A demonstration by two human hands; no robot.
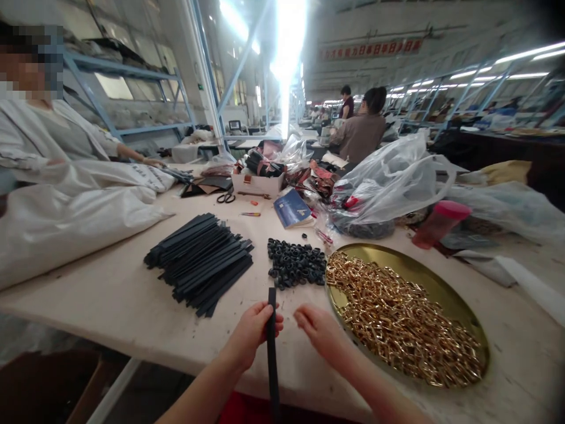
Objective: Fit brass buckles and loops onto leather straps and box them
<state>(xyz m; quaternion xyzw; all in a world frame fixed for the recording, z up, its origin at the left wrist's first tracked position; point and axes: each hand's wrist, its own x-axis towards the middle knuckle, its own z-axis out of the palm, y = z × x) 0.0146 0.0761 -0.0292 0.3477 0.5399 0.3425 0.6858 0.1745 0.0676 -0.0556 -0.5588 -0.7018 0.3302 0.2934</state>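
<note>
My left hand (253,330) pinches a long black strap (272,365) near its upper end. The strap stands nearly upright, its lower part hanging past the table edge. Just to the right, apart from the strap, my right hand (315,330) has its fingers curled together; whatever they may hold is hidden. Ahead of both hands lies a heap of small black loops (295,264). A pile of similar black straps (203,259) is stacked to the left. On the right, a round gold tray (479,335) carries many gold metal buckles (406,324), close to my right forearm.
A blue notebook (291,207), black-handled scissors (226,198) and a white box (256,185) lie farther back. Clear plastic bags (392,176) and a pink-lidded container (441,224) stand beyond the tray. At left, a co-worker (53,129) reaches over white sacks (75,212).
</note>
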